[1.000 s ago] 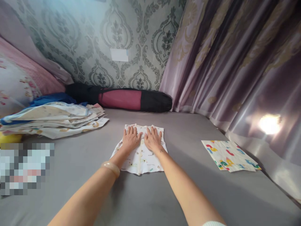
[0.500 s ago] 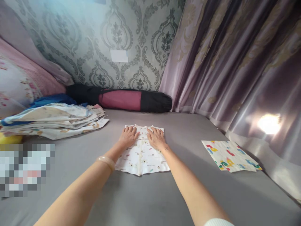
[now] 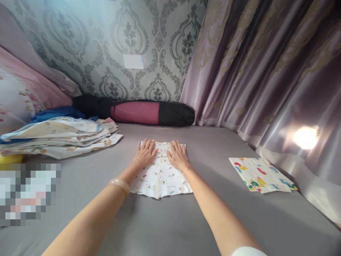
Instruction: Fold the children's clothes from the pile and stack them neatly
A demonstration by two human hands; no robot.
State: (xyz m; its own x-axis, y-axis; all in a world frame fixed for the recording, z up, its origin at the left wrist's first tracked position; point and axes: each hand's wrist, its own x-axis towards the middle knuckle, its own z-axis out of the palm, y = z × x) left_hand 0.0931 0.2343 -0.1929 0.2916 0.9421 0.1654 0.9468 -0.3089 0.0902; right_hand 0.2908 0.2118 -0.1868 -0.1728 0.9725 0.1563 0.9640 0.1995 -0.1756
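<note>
a long black and maroon bag (image 3: 134,113) lay before a wall (image 3: 160,39) papered in grey damask, which bore a white rectangle (image 3: 133,61). on the right hung a mauve curtain (image 3: 226,71) with gold motifs, a bright glare (image 3: 306,138) low on it. pink floral fabric (image 3: 23,85) filled the left, a yellow thing (image 3: 10,159) partly showing nearer.

The left hand (image 3: 145,154) and right hand (image 3: 178,155) lie flat on a white printed garment (image 3: 166,179) over grey bedding (image 3: 151,227).

Left arm (image 3: 90,209) slants up from the lower left, right arm (image 3: 217,209) from the lower right! Left hand (image 3: 145,154) and right hand (image 3: 178,155) press flat just below centre, apart, fingers pointing up-frame, thumbs angled inward!
</note>
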